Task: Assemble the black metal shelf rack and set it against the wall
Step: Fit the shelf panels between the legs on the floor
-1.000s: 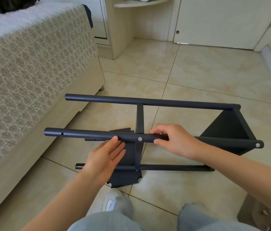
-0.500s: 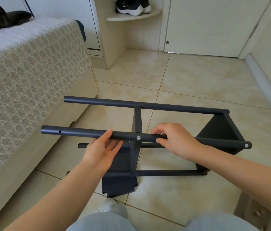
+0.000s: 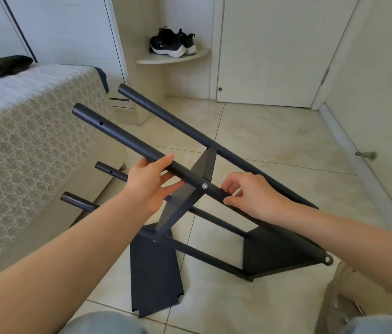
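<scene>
left grip (image 3: 150,182): fingers partly behind upper pole (image 3: 122,138) | right forearm (image 3: 322,225) covers that pole's lower stretch | lowest pole (image 3: 77,201) hidden behind left forearm (image 3: 69,256) | bed (image 3: 33,141) cut by left edge | bottom-right object (image 3: 341,307) blurred, cut off, unidentifiable

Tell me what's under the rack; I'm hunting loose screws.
Under the rack, bare floor tiles and a flat black panel; no loose screws show. Floor beneath the panel and end shelf is hidden.

A cream door (image 3: 269,49) stands beyond the glossy beige tile floor (image 3: 274,141). Just left of the door a curved corner shelf (image 3: 173,59) holds black sneakers (image 3: 170,43); farther left are pale wardrobe panels (image 3: 57,32) and a bed (image 3: 33,131) with a patterned cover. Right of the door, a doorstop (image 3: 366,155) sits low.
</scene>
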Motion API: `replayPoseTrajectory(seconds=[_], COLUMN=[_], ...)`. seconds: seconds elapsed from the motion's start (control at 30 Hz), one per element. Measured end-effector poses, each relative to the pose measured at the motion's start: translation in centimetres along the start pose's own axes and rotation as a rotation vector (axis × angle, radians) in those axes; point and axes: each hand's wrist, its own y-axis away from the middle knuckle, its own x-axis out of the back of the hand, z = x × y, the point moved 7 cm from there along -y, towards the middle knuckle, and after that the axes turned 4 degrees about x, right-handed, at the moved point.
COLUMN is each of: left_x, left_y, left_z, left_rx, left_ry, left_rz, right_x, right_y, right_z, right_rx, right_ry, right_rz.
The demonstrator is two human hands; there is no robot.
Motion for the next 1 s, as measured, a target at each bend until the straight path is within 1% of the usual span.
replayPoseTrajectory(seconds=[0.13, 0.27, 0.37, 0.53, 0.7, 0.87, 1.0], left_x=[-3.4, -6.8, -9.4, -13.1, -14.3, -14.2, -14.0], left_y=[0.3, 0.9, 1.6, 2.7, 3.7, 5.0, 6.0], left_z=[1.4, 1.9, 2.2, 1.5, 1.0, 1.1, 1.0], left_rx=[0.005, 0.001, -0.041, -0.12, -0.176, -0.275, -0.314], left_ry=[-0.073, -0.163, -0.236, -0.365, -0.462, -0.56, -0.616], left_rz=[-0.077, -0.108, -0.122, -0.209, -0.245, -0.281, -0.344], right_x=[1.6, 2.8, 3.4, 3.5, 1.9, 0.2, -0.8], right_y=[0.8, 2.3, 3.6, 6.0, 7.7, 8.3, 8.8], right_z=[0.9, 2.0, 2.5, 4.2, 4.9, 4.2, 3.6], right_rx=[-0.073, -0.153, -0.198, -0.308, -0.385, -0.422, -0.437], right_ry=[-0.053, -0.185, -0.281, -0.456, -0.622, -0.738, -0.835], right_rz=[0.027, 0.044, 0.051, 0.112, 0.171, 0.175, 0.158])
